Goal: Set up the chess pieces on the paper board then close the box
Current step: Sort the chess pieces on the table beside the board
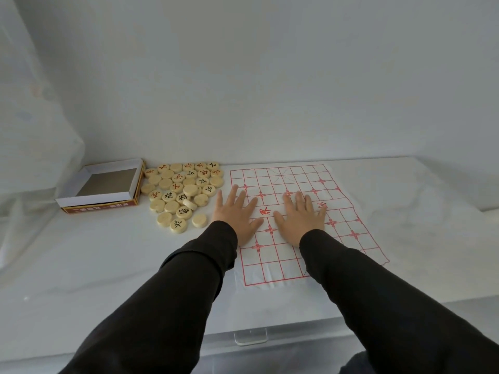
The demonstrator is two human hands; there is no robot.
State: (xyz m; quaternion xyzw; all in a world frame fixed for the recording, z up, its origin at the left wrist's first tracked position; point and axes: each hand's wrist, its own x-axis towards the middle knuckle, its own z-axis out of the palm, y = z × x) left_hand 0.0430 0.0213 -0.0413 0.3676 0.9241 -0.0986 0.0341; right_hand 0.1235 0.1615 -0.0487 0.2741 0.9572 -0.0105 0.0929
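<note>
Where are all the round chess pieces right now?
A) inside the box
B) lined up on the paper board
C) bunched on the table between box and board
C: the chess pieces lie bunched on the table between the open box and the paper board, which bears none.

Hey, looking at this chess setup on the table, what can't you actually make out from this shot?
Head view, the only one:
- Red-grid paper board: its middle squares lie under the flat left hand and right hand, and the black sleeves cover parts of its near half.
- Round pale wooden chess pieces: many lie blank side up, so their characters are hidden.
- Open white cardboard box: the print on its red side is too small to read.
</note>
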